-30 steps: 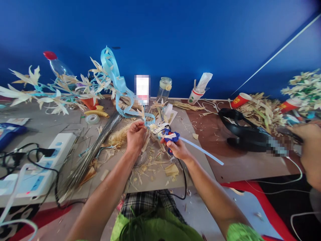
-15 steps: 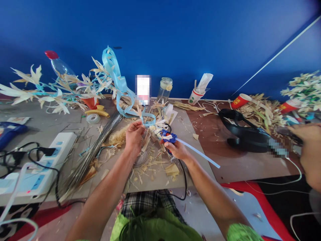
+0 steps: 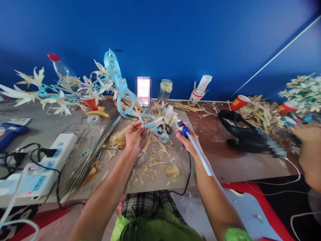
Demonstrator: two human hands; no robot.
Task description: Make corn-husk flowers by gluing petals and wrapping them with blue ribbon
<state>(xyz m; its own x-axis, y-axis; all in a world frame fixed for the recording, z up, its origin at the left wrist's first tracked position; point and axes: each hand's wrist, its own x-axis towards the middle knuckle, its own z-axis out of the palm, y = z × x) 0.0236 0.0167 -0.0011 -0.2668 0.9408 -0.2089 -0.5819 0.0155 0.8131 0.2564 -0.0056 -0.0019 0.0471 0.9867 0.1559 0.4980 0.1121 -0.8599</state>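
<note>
My left hand (image 3: 134,134) is closed in a pinch on the end of a branch wrapped in light blue ribbon (image 3: 120,85). Pale husk flowers (image 3: 60,103) line this branch, which stretches away to the left. A loose tail of the ribbon hangs to the right of my fingers. My right hand (image 3: 188,142) grips a blue hot glue gun (image 3: 183,129), with a long translucent glue stick (image 3: 199,154) sticking out of its back. The gun's nozzle points away from me, apart from the branch. Black-handled scissors (image 3: 165,129) lie between my hands.
Husk scraps (image 3: 150,160) litter the table. On the left are a wire bundle (image 3: 97,150), a tape roll (image 3: 94,119), a power strip (image 3: 59,150) and another blue glue gun (image 3: 11,132). Cups, a jar (image 3: 165,88) and a black headset (image 3: 240,134) stand farther off. Another person's hand (image 3: 308,134) is at right.
My right hand has drawn the glue gun to the right, away from the branch, and turned it. The scissors and the ribbon tail are now uncovered. My left hand stays nearly in place.
</note>
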